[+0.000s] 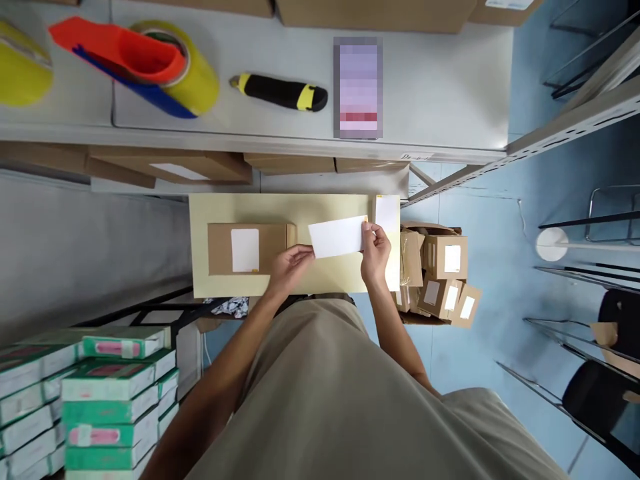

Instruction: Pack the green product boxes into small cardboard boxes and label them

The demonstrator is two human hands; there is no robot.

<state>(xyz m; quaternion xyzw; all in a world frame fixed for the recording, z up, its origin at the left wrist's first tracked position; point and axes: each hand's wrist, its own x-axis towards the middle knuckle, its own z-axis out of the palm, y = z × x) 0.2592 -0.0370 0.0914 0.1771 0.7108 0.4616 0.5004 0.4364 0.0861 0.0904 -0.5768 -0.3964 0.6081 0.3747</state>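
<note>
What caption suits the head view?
Both hands, left hand and right hand, hold a white label above a cardboard box.

I find no legible text in this view. The white slip (336, 237) is blank on the side I see. White labels on the brown box (245, 249) and the small cartons (445, 273) are too small to read. Pink labels on the green boxes (107, 383) are unreadable.

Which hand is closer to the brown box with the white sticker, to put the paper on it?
Probably the left. The left hand pinches the white label at the end nearest the brown box, almost at its edge. The right hand holds the far end, away from the box.
</note>
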